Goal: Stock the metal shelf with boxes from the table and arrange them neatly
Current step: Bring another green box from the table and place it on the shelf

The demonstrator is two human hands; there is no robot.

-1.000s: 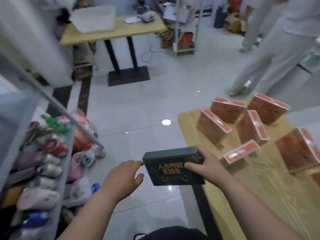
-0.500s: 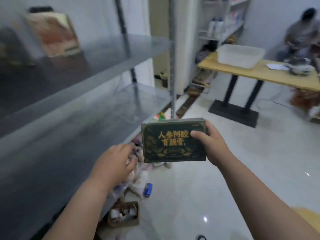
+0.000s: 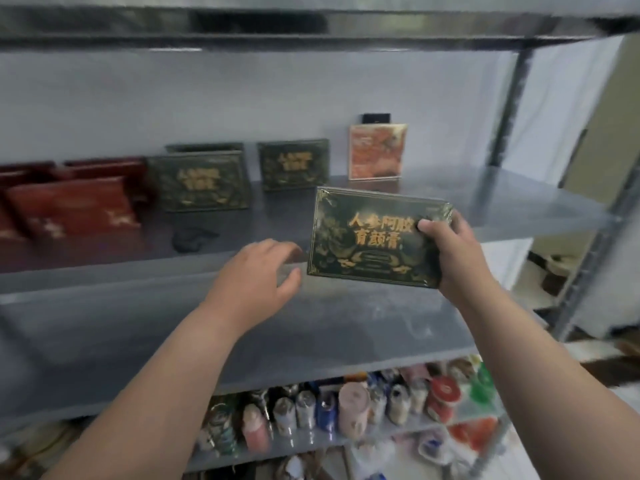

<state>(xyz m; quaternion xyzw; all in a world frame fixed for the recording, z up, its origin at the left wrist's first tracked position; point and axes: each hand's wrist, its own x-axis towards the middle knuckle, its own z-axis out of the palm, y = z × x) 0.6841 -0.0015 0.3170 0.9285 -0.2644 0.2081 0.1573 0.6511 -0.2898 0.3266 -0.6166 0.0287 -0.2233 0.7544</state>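
Right hand [image 3: 457,251] clamps one green box [image 3: 367,237]; left hand [image 3: 256,275] spreads its fingers, empty. Beyond the fingertips [image 3: 294,251] the metal shelf [image 3: 485,202] holds two front-facing green boxes [image 3: 199,181], one orange box [image 3: 376,152], blurred red boxes [image 3: 72,211].

- Light is noted as dim, cool and diffuse; the brightest area is seen at the right, beyond the upright post [image 3: 512,98].
- A pale sheen is recorded on the right part of the metal shelf [image 3: 502,202]; the left part is rendered dark, with murky reflections under the boxes.
- Deep shadow is observed beneath the top board.
- The held box [image 3: 367,237] is rendered sharpest; its gold lettering is legible, with faint glare along the top right edge.
- Red boxes [image 3: 72,209] and green boxes [image 3: 201,181] are smeared by blur; their print cannot be read.
- The left hand [image 3: 256,278] is softened at the fingertips.
- Bottles [image 3: 346,410] on the lowest tier are blurred.
- Wide-angle bowing is seen at the edges: shelf lines are curved and the post leans.
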